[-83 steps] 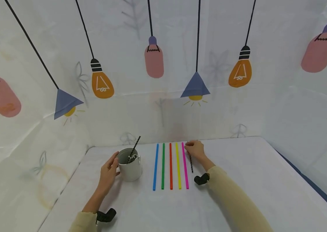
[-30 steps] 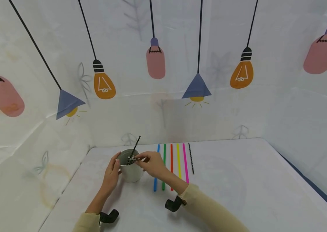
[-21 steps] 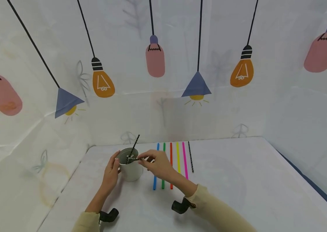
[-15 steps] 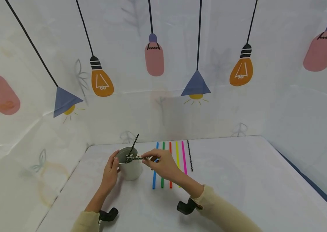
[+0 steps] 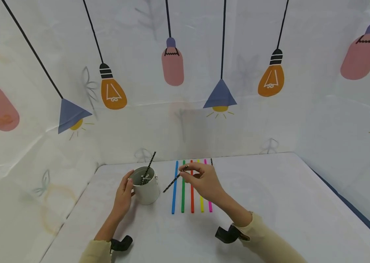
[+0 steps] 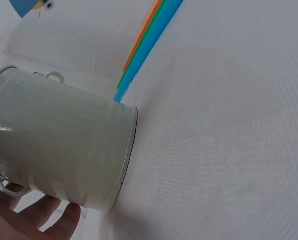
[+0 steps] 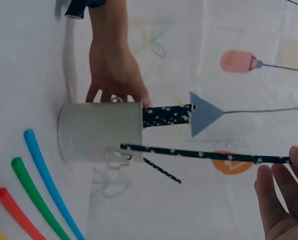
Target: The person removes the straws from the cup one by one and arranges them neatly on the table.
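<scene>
My left hand [image 5: 122, 200] grips the side of a small off-white metal bucket [image 5: 147, 193] standing on the table. Its fingers also show against the bucket [image 6: 63, 145] in the left wrist view. Inside are several black straws with white patterns [image 7: 166, 117], one of them leaning out over the rim [image 5: 151, 161]. Between thumb and fingertips, my right hand [image 5: 207, 182] pinches one end of a black paper straw with white stars [image 7: 204, 154]. That straw slants down toward the bucket's right side, over the table.
To the bucket's right lies a row of straws: blue [image 5: 174, 193], green [image 5: 183, 199], red [image 5: 192, 199], yellow [image 5: 201, 205] and pink [image 5: 210, 207]. A black patterned straw [image 5: 211, 161] ends the row, mostly hidden behind my right hand. A lamp-printed white sheet [image 5: 139, 131] hangs behind.
My right hand came from the row's right end to the bucket, pulled out a black straw, and moved right with it. The left hand stays on the bucket.
</scene>
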A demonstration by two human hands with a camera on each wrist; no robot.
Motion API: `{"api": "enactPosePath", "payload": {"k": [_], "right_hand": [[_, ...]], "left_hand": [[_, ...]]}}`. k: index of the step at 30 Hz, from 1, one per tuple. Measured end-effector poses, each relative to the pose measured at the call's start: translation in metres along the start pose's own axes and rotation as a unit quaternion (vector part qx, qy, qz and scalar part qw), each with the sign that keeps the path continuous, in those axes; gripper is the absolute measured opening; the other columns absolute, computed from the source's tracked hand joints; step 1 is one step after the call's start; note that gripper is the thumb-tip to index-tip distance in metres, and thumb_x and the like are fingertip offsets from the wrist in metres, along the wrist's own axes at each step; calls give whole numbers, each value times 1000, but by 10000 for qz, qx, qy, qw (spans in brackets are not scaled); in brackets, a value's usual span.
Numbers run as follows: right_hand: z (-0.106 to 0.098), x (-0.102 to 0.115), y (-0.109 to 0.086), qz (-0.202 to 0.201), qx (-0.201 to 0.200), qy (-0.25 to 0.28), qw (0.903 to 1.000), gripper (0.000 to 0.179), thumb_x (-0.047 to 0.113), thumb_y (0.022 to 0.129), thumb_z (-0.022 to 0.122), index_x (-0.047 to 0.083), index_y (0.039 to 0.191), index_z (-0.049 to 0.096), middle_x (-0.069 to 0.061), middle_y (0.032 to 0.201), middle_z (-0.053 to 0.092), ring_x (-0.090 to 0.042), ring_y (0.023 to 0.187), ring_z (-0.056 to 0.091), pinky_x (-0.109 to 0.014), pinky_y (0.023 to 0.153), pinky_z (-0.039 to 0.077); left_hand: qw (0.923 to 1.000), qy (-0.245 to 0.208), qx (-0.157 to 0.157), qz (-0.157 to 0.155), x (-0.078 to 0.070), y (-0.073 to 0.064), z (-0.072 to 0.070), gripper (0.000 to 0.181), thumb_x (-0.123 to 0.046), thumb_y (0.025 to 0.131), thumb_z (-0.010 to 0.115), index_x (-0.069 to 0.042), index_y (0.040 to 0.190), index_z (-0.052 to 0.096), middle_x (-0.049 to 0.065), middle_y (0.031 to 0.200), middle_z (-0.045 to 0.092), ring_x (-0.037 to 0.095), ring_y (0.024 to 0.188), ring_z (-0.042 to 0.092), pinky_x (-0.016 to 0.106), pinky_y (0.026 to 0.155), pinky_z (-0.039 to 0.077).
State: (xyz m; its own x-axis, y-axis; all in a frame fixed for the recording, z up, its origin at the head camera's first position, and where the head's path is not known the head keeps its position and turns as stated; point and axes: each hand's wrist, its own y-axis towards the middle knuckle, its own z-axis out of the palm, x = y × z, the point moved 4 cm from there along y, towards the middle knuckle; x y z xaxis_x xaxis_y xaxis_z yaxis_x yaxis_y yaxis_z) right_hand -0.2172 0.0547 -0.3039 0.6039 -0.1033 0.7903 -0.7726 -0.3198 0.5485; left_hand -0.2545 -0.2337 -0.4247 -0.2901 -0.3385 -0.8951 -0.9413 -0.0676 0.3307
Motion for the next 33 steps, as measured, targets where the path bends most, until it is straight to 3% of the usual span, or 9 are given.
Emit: {"api": "enactPosePath", "payload": {"k": [3,9,11,17,22,25,28,33], "right_hand": [[-11,-1,0,-70,-98,73,9999,11,-6,91,64,-8,100,69,-20,97,69,-21,72,68,-31,69,58],[-32,-2,-2,-632,-344,254,9971,14,-11,91,59,-11,105,64,-22,91,68,-21,74,67,-41,63,58],[-38,-3,-2,-723,-474,274,9959,18,-12,91,58,-12,109,62,-22,88,66,-18,72,66,-40,61,58],[-52,-7,-5,-843,-852,304,9923,34,-15,91,56,-12,125,50,-22,85,61,-26,65,61,-35,54,57],[-62,-21,-6,-977,-1189,350,9875,21,-17,90,56,-13,110,53,-27,87,59,-22,62,59,-31,50,56],[-68,-38,-6,-794,-1172,302,9895,15,-13,91,59,-9,104,60,-23,90,61,-23,65,59,-30,52,56],[-73,-55,-6,-318,-1036,403,9933,20,-8,91,63,-4,110,62,-20,96,61,-23,70,61,-34,55,57],[-83,-65,-6,326,-652,524,9960,33,-2,90,67,-1,122,57,-20,108,58,-21,80,64,-38,62,58]], "left_hand": [[10000,-35,33,-26,-2,0,0,45,-17,108,32,0,149,31,31,145,36,47,120,46,64,91,43],[9999,-116,59,-22,-1,0,1,45,-18,108,32,-1,150,30,30,146,34,47,122,44,65,91,43],[9999,-125,53,-11,0,0,1,45,-17,108,32,-1,150,30,30,146,34,47,122,44,65,91,43],[9999,-127,41,-24,0,-2,0,46,-18,108,31,0,150,29,30,145,34,46,120,46,65,91,43],[9999,-116,40,-61,1,-2,0,46,-20,109,31,0,151,28,30,146,33,45,119,46,65,92,42],[9999,-131,29,-74,1,-2,0,46,-20,108,32,0,150,28,30,146,33,45,119,46,65,92,42],[9998,-134,32,-110,0,-3,0,46,-19,108,32,0,151,28,30,147,33,45,120,45,64,93,42],[9998,-140,55,-149,-1,-2,-1,46,-19,108,32,0,150,28,30,147,32,46,122,44,65,93,41]]}}
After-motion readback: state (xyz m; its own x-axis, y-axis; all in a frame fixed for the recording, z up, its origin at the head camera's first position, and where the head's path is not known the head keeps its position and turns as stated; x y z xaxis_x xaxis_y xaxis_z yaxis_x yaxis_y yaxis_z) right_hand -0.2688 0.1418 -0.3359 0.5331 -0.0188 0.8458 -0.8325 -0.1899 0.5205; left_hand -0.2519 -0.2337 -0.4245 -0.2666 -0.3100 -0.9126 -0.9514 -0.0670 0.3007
